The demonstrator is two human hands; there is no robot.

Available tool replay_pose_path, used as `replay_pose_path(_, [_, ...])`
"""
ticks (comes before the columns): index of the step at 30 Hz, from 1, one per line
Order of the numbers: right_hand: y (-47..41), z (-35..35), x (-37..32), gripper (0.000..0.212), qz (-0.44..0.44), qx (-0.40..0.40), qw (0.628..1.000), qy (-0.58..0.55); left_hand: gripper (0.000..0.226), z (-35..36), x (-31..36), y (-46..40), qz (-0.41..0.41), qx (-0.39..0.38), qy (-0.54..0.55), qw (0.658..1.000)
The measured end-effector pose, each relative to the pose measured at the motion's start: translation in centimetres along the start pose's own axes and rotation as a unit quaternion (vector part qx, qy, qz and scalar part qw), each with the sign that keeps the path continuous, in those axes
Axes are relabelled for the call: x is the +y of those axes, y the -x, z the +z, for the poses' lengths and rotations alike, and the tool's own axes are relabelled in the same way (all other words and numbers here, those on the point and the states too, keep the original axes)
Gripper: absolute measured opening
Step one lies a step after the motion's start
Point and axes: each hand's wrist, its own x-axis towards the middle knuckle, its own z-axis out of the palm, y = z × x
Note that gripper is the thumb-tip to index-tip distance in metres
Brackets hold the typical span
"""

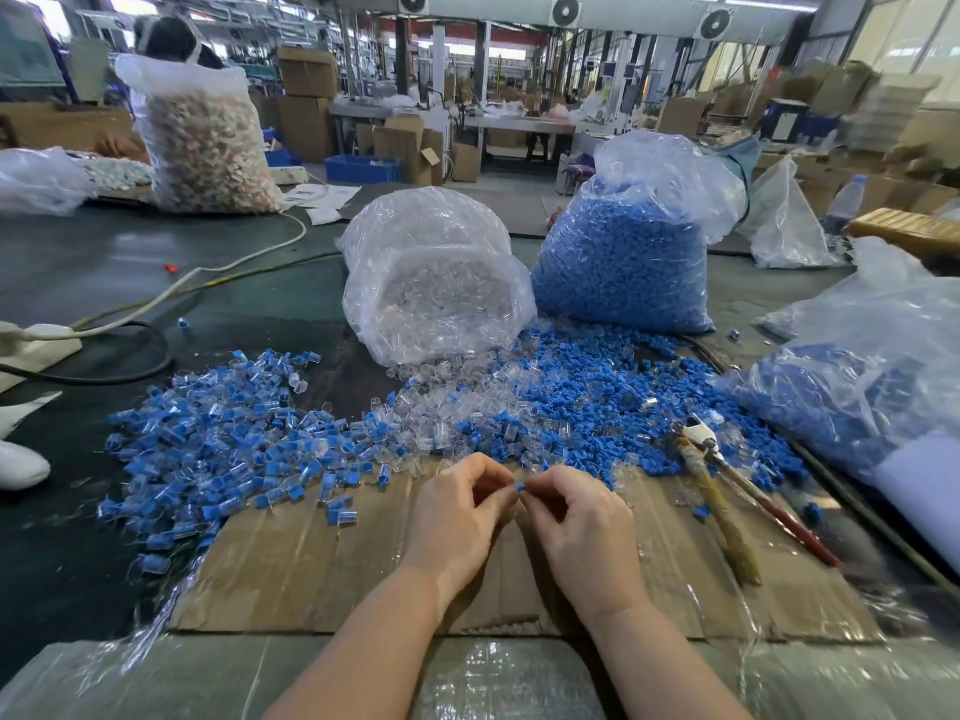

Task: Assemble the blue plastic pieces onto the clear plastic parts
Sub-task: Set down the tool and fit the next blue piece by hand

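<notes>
Both hands meet over the cardboard sheet [322, 574], mating one pair.

Left hand [457, 517] & right hand [582, 527] pinch narrow on a blue piece [520, 486] at fingertips; clear part prob. hidden btwn them, can't tell. Loose blue pile [597, 402] w/ clear parts [431, 402] right ahead for quick reach; finished pile [218, 449] off to left.

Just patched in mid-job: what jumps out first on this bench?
The blue: a tall bag of blue pieces stands at back right, with loose blue pieces spilled before it. Left of it a clear bag lies tipped, spilling clear parts. Up front, over cardboard, the left hand and right hand pinch one small blue piece.
</notes>
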Motion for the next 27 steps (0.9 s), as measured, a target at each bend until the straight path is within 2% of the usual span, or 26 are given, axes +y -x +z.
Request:
replay_pose_path(13, [0.0, -0.3, 0.0, 0.014, -0.009, -0.042, 0.999, -0.033, 0.01, 0.0, 0.1, 0.0, -0.003, 0.01, -0.001, 1.0])
replay_pose_path(16, [-0.4, -1.2, 0.4, 0.013, 0.003, -0.01, 1.0, -0.003, 0.01, 0.0, 0.0, -0.1, -0.006, 0.02, 0.004, 1.0])
replay_pose_path(19, [-1.2, -3.1, 1.7, 0.024, 0.068, 0.034, 0.994, 0.079, 0.009, -0.1, 0.0, -0.1, -0.013, 0.021, 0.006, 1.0])
replay_pose_path(21, [-1.5, -4.7, 3.0, 0.037, 0.144, 0.033, 0.973, 0.177, 0.011, 0.0, 0.0, 0.0, -0.014, 0.014, 0.006, 1.0])
replay_pose_path(24, [-1.9, -7.0, 5.2, 0.059, 0.306, -0.043, 0.891, 0.332, 0.014, 0.0, 0.2, 0.0, -0.013, 0.01, 0.0, 1.0])
replay_pose_path(27, [-1.9, -8.3, 7.0, 0.076, 0.402, -0.134, 0.835, 0.351, 0.015, -0.1, 0.1, -0.1, -0.015, 0.016, -0.003, 1.0])
